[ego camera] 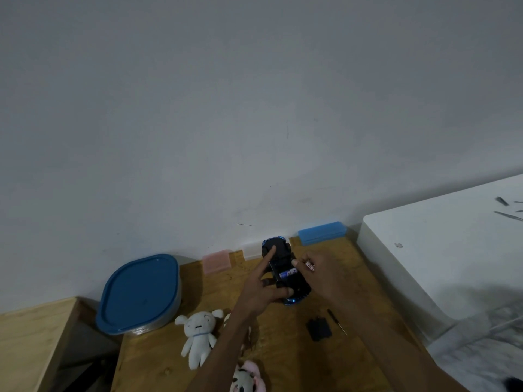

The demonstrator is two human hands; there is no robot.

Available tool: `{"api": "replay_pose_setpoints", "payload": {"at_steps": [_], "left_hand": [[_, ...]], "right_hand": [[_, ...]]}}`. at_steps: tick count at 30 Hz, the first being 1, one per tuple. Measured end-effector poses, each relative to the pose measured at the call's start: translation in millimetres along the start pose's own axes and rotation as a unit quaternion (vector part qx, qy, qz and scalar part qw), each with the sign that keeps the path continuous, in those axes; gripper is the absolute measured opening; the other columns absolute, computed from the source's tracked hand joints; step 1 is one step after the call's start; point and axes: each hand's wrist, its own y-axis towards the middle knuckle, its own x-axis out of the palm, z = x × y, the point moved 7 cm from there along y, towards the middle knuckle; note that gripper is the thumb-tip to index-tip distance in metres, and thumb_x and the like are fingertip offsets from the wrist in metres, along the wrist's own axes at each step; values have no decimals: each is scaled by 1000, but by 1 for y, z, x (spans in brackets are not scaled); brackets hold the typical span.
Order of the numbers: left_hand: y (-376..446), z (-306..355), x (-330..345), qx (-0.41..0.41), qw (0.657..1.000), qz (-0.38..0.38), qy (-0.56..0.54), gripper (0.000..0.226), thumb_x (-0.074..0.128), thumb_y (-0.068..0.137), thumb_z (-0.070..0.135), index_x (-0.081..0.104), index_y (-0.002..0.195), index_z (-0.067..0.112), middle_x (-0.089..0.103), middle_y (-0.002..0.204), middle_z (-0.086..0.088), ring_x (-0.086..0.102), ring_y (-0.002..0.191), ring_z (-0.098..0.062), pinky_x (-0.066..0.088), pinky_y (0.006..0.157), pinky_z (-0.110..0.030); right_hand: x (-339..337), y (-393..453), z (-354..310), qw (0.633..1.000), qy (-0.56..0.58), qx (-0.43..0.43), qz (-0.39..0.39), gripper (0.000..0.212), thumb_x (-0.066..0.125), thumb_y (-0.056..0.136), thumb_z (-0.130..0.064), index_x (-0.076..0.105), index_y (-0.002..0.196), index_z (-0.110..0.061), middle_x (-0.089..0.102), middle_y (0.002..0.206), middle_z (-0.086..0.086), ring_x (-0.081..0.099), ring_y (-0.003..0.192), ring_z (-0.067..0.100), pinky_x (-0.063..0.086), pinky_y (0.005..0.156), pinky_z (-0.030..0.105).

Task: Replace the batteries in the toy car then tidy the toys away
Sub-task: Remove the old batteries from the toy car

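Grainy wooden table (359, 273), soft plush white toy (199, 336), glossy blue plastic lid (138, 292), matt black car underside (278, 250).

Dim, flat, bluish indoor light, soft shadows. Wide-angle bending curves the edges. The near right corner is blurred.

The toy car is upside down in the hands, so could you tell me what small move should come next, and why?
Probably seat the battery held in the right hand beside the one already in the open compartment of the toy car, which the left hand steadies.
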Motion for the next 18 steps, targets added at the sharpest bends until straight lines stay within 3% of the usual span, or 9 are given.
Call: {"api": "replay_pose_setpoints", "payload": {"at_steps": [5,8,13,15,18], "left_hand": [[-2,7,-2,21,1000,15,12,100,82,75,-5,32,148,42,48,127,25,61,104,-6,58,68,-22],[-2,7,-3,29,999,19,17,101,84,74,-4,32,148,40,49,127,24,61,101,3,56,70,-17],[0,6,-2,40,999,23,29,102,84,72,-5,32,150,35,51,133,18,62,102,13,54,73,-13],[1,4,-1,48,998,29,28,103,85,72,-6,33,152,34,52,136,16,63,105,9,55,75,-15],[3,1,0,58,997,41,31,105,85,71,-6,32,154,31,50,141,12,63,110,5,56,77,-17]], "right_hand": [[1,0,3,999,15,23,28,11,70,90,-35,68,91,-24,59,79,-14,56,71,-3,38,56,9],[0,-2,-1,999,13,23,43,8,70,90,-32,70,92,-24,58,78,-14,55,68,-4,38,54,8],[4,-1,-4,998,4,33,53,9,70,91,-33,71,91,-24,64,80,-10,52,64,-6,36,51,7],[6,-1,-4,997,12,35,62,10,69,92,-31,72,93,-22,64,80,-8,54,65,-3,36,54,8],[8,-2,-4,996,8,53,71,12,68,93,-31,72,92,-20,66,80,-5,59,66,3,48,57,15]]}}
